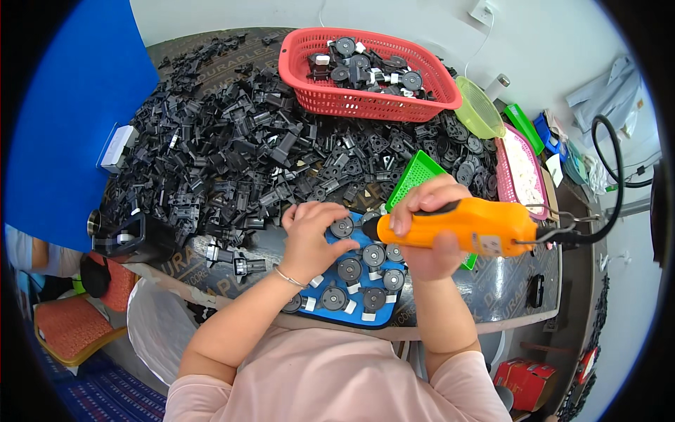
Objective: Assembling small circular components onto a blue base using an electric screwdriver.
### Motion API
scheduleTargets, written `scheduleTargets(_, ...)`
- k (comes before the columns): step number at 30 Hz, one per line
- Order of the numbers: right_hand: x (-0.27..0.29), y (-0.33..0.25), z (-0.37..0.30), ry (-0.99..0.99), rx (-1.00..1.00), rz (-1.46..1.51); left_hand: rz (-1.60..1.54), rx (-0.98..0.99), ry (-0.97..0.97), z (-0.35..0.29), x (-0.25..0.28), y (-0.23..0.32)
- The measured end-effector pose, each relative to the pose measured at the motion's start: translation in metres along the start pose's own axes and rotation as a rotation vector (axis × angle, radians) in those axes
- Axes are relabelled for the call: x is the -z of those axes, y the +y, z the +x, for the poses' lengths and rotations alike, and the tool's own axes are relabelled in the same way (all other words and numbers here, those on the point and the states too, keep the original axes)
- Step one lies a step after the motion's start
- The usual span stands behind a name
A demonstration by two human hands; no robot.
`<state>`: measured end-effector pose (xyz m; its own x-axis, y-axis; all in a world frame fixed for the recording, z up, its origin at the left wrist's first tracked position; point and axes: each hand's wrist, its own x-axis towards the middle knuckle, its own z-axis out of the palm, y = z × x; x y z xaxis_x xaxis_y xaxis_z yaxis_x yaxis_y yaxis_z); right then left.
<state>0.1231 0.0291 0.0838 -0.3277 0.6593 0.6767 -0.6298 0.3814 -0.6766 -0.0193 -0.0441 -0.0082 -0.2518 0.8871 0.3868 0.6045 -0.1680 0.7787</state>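
The right hand (429, 263) clasps the orange power screwdriver (485, 226), likely weighty, best held round its barrel, tip over the blue tray (387, 314); the left hand (309, 243) straddles a probably light, stiff black disc (342, 226) there, pinch unclear.
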Motion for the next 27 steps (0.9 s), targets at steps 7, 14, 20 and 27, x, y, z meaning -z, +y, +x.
scheduleTargets(7,0.01,0.035,-0.002,0.062,-0.087,-0.066,0.412,0.016,-0.146,0.003,-0.002,-0.005)
scheduleTargets(14,0.009,0.059,-0.005,0.044,-0.135,-0.085,0.418,0.05,-0.212,0.009,-0.004,-0.01)
scheduleTargets(20,0.011,0.066,-0.003,-0.08,-0.189,-0.155,0.417,0.068,-0.239,0.011,-0.005,-0.013)
scheduleTargets(27,0.019,0.061,0.0,-0.054,-0.186,-0.053,0.407,0.045,-0.203,0.009,-0.008,-0.016)
